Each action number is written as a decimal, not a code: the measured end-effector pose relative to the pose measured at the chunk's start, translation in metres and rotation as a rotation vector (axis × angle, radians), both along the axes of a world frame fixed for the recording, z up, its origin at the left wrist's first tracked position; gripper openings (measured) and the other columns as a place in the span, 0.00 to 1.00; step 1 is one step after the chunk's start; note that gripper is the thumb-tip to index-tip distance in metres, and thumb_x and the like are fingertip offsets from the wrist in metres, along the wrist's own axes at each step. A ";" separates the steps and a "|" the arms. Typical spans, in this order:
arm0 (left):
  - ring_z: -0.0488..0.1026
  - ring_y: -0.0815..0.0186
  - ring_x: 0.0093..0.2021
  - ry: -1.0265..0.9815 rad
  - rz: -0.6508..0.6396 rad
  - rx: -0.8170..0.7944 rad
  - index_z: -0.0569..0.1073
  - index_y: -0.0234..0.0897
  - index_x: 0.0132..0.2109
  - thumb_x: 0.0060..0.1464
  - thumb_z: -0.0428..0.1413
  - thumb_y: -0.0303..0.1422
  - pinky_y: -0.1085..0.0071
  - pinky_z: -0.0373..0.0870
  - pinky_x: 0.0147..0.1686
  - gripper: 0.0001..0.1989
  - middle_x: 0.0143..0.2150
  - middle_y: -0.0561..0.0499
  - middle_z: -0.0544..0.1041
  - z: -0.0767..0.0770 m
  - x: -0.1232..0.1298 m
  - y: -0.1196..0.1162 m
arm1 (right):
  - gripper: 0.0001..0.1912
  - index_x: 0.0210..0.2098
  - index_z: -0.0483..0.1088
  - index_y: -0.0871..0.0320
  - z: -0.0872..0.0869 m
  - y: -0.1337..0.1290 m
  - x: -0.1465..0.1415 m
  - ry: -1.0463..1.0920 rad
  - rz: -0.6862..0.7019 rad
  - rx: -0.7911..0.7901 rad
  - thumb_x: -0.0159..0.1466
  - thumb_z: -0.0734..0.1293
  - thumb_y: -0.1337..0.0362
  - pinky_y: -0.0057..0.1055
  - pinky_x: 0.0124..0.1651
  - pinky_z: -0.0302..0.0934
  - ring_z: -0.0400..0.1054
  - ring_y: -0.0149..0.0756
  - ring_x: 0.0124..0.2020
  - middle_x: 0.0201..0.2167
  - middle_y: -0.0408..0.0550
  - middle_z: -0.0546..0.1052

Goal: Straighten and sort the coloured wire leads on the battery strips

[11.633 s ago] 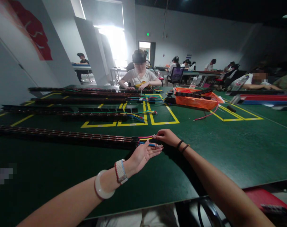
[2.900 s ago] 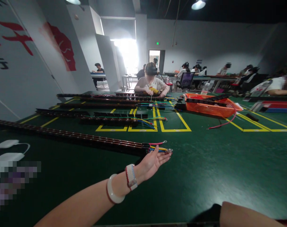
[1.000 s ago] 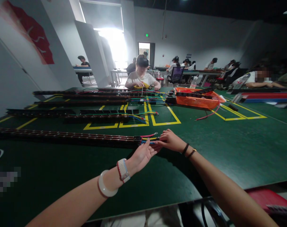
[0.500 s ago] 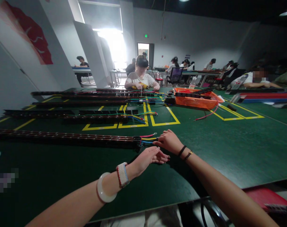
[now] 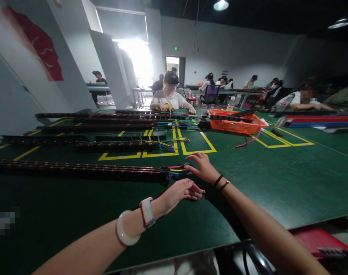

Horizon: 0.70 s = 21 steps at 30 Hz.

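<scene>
Since half a second ago, the right hand (image 5: 202,168) has opened up: fingers and thumb that were bunched at the yellow wire's end are now spread apart beside the red wire's tip. The left hand (image 5: 178,194) has hardly shifted. It rests low on the near side of the wires, loosely curled, with nothing that I can see in its grasp. The right hand looks released too, though I can't tell from here whether its thumb brushes the wire tips.

The red wire (image 5: 174,166), yellow wire (image 5: 178,170) and blue wire (image 5: 175,174) come out of the right end of a long black bar assembly (image 5: 76,169) with copper-brown strips, which lies across the near left of the green desk (image 5: 262,183). I'd judge the step in hand to be sorting these wire ends; taking one up would call for thumb and forefinger to close on a single tip without snagging its neighbours.

On the far right, an orange plastic basket (image 5: 234,127) holds black segmented strips (image 5: 248,113), and a pinkish-red lead (image 5: 247,143) trails over its side onto the desk.
</scene>
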<state>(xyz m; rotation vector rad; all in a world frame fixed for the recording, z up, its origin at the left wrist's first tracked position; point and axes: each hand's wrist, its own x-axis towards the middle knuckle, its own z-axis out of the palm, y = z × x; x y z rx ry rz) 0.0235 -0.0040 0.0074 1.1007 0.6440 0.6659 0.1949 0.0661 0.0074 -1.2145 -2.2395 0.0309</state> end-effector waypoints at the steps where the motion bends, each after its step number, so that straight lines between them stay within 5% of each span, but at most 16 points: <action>1: 0.74 0.57 0.44 0.006 -0.003 0.004 0.72 0.30 0.39 0.60 0.45 0.38 0.59 0.66 0.48 0.16 0.45 0.35 0.76 0.000 0.000 0.000 | 0.22 0.50 0.68 0.56 -0.004 0.001 -0.003 -0.021 0.034 -0.032 0.62 0.63 0.49 0.36 0.51 0.50 0.60 0.42 0.48 0.46 0.52 0.70; 4: 0.74 0.57 0.44 0.019 0.001 -0.002 0.73 0.29 0.38 0.59 0.46 0.38 0.59 0.66 0.48 0.17 0.45 0.35 0.76 0.000 0.001 0.001 | 0.25 0.53 0.65 0.55 -0.013 0.005 -0.011 -0.079 0.116 -0.146 0.62 0.65 0.49 0.38 0.53 0.49 0.60 0.41 0.48 0.46 0.51 0.71; 9: 0.75 0.56 0.43 0.014 -0.008 -0.019 0.73 0.28 0.37 0.57 0.50 0.40 0.59 0.67 0.48 0.17 0.44 0.35 0.76 -0.002 0.002 0.003 | 0.19 0.44 0.72 0.55 -0.017 0.011 -0.018 -0.080 0.130 -0.218 0.60 0.66 0.50 0.36 0.49 0.49 0.62 0.37 0.42 0.38 0.48 0.73; 14: 0.74 0.55 0.44 -0.023 0.000 -0.075 0.72 0.28 0.37 0.58 0.48 0.37 0.58 0.66 0.49 0.15 0.45 0.34 0.76 -0.005 0.001 0.006 | 0.15 0.34 0.74 0.59 -0.016 0.012 -0.021 -0.125 0.130 -0.135 0.60 0.68 0.52 0.34 0.47 0.47 0.62 0.35 0.38 0.33 0.47 0.74; 21: 0.75 0.58 0.45 -0.223 0.106 -0.382 0.68 0.26 0.48 0.62 0.43 0.37 0.58 0.63 0.54 0.18 0.47 0.35 0.74 -0.002 0.000 0.015 | 0.09 0.28 0.73 0.59 -0.006 0.005 -0.021 -0.223 0.175 0.091 0.61 0.68 0.60 0.34 0.46 0.45 0.60 0.33 0.34 0.27 0.45 0.72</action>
